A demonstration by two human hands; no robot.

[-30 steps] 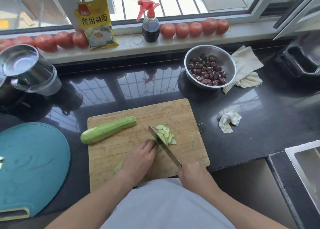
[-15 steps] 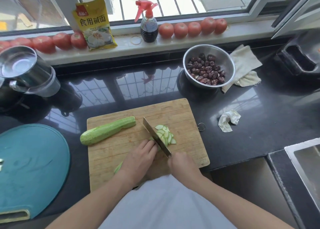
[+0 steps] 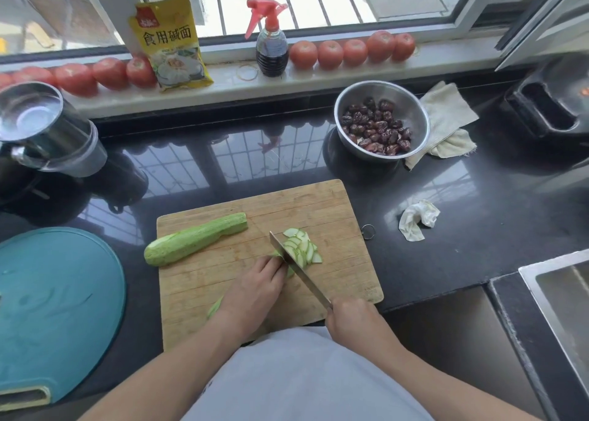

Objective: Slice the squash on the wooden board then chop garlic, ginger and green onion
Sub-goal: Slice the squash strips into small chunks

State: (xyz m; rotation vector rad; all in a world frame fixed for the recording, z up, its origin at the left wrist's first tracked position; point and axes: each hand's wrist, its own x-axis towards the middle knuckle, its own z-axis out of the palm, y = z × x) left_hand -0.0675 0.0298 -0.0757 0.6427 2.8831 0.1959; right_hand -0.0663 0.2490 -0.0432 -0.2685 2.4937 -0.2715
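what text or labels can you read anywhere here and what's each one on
"食用碱面": large dark characters on the yellow packet leaning on the windowsill.
Red brand logo at the packet's top corner: too small to read.
Small print on the packet's lower part: blurred, unreadable.
Faint stamp near the right front corner of the wooden board: unreadable.
Spray bottle: no readable label.

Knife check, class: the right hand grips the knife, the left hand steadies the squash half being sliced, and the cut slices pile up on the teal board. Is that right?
Not quite. The head view shows the slices piled on the wooden board, right of the knife, not on the teal board. The right hand and left hand are as stated.
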